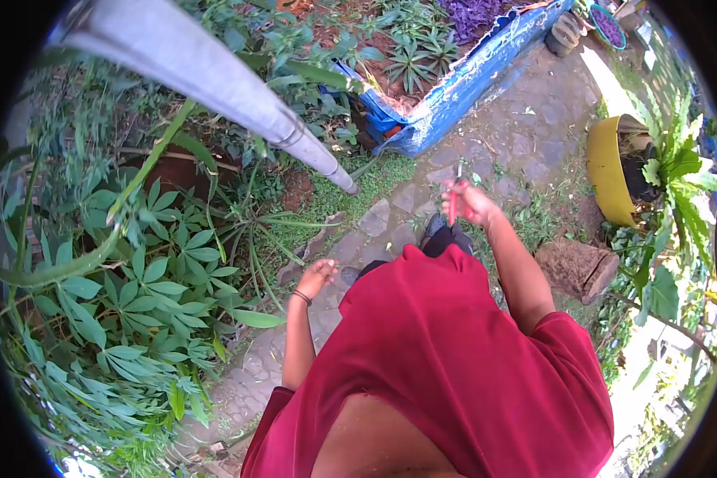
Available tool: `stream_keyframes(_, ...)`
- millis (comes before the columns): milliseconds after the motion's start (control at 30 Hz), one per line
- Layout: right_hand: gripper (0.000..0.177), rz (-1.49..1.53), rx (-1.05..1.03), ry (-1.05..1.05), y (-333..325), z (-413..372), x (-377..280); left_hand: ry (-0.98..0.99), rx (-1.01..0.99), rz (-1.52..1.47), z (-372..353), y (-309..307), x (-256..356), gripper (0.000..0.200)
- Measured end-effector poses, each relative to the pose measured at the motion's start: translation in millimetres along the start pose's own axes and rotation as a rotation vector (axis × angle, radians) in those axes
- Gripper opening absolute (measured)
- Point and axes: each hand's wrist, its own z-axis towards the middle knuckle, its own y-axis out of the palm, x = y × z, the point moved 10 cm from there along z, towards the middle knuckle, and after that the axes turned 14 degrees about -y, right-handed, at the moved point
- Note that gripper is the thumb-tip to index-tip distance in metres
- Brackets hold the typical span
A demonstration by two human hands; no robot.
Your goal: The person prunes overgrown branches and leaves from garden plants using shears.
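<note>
My right hand (472, 205) is closed around a red-handled tool (453, 205), held out in front of my body above the stone path. A thin tip points away from me past the fingers; the tool's exact kind is too small to make out. Lower on the left, my left hand (317, 279) hangs beside the plants with its fingers loosely bent and a little apart. Nothing shows in it, and a dark band circles its wrist. Green palmate leaves (155, 279) and a long-leaved plant (255, 231) grow nearest to that hand.
A stone path (526, 143) runs ahead under my feet. A grey pole (247, 103) slants in from the upper left. Ahead stands a blue-sided planting bed (446, 103). To the right are a yellow pot (613, 171) with a leafy plant and a cut log (577, 269).
</note>
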Motion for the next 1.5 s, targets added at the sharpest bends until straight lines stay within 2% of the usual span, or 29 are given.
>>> stream_keyframes(33,0.042,0.002,-0.039,0.080,13,-6,12,-0.011,0.008,0.002,6,-7,15,0.037)
stream_keyframes(67,0.040,0.049,-0.056,0.166,17,-11,32,-0.003,0.113,-0.048,8,-25,32,0.038)
stream_keyframes(167,0.030,-0.112,-0.136,0.426,22,-54,85,0.009,0.309,-0.201,16,-76,83,0.034)
stream_keyframes(233,0.028,-0.308,-0.219,0.454,19,-77,100,0.103,0.399,-0.242,23,-110,120,0.033)
stream_keyframes(333,0.032,-0.242,-0.216,0.486,9,-78,106,0.221,0.542,-0.034,39,-155,174,0.033)
stream_keyframes(367,0.040,-0.226,-0.181,0.506,1,-76,112,0.261,0.579,0.076,48,-168,188,0.032)
stream_keyframes(400,0.049,-0.209,-0.140,0.521,-4,-74,115,0.252,0.621,0.246,68,-187,194,0.031)
stream_keyframes(433,0.049,-0.185,-0.134,0.516,-1,-74,114,0.250,0.655,0.417,83,-196,208,0.031)
stream_keyframes(467,0.049,-0.242,-0.194,0.467,4,-74,108,0.256,0.645,0.436,103,-200,216,0.031)
stream_keyframes(533,0.052,-0.318,-0.255,0.447,18,-80,96,0.796,0.554,0.410,102,-172,272,0.034)
stream_keyframes(567,0.052,-0.309,-0.246,0.445,16,-77,104,0.488,0.394,0.143,146,-188,266,0.031)
stream_keyframes(633,0.052,-0.265,-0.236,0.543,7,-84,136,0.475,0.398,0.122,165,-171,289,0.029)
stream_keyframes(667,0.042,-0.287,-0.231,0.498,7,-81,137,0.526,0.388,0.271,163,-154,311,0.028)
stream_keyframes(700,0.042,-0.267,-0.229,0.516,13,-82,134,0.503,0.380,0.282,177,-151,318,0.028)
stream_keyframes(767,0.046,-0.205,-0.224,0.612,26,-81,128,0.706,0.393,0.360,196,-147,350,0.029)
stream_keyframes(800,0.046,-0.190,-0.228,0.623,28,-77,135,0.689,0.392,0.370,215,-155,355,0.029)
stream_keyframes(833,0.046,-0.203,-0.319,0.641,34,-75,141,0.494,0.432,0.417,241,-167,353,0.037)
stream_keyframes(900,0.046,-0.207,-0.411,0.658,33,-64,160,0.294,0.470,0.468,265,-175,345,0.046)
stream_keyframes(967,0.029,-0.138,-0.477,0.510,28,-35,193,0.496,0.431,0.271,247,-152,381,0.049)
stream_keyframes(1000,0.031,-0.323,-0.487,0.447,14,-12,206,0.501,0.365,0.170,266,-160,373,0.050)
stream_keyframes(1033,0.034,-0.592,-0.570,0.540,23,9,158,0.495,0.367,0.179,287,-175,370,0.050)
stream_keyframes(1067,0.036,-0.760,-0.567,0.424,27,38,138,0.467,0.481,0.483,308,-190,366,0.048)
stream_keyframes(1100,0.039,-0.897,-0.480,0.197,12,74,150,0.508,0.508,0.554,308,-186,372,0.046)
stream_keyframes(1133,0.037,-0.941,-0.463,0.207,9,103,148,0.550,0.538,0.624,308,-180,379,0.044)
stream_keyframes(1200,0.035,-1.053,-0.463,-0.036,16,168,125,0.618,0.575,0.743,309,-165,394,0.040)
stream_keyframes(1267,0.032,-1.076,-0.363,-0.091,21,223,97,0.653,0.304,0.423,288,-116,422,0.036)
stream_keyframes(1400,0.035,-1.134,-0.160,-0.134,33,308,70,0.593,0.228,0.454,317,-119,454,0.033)
stream_keyframes(1467,0.039,-1.137,-0.193,-0.131,52,332,61,0.545,0.181,0.255,325,-116,467,0.031)
stream_keyframes(1500,0.039,-1.134,-0.196,-0.129,61,341,57,0.541,0.183,0.257,324,-109,473,0.031)
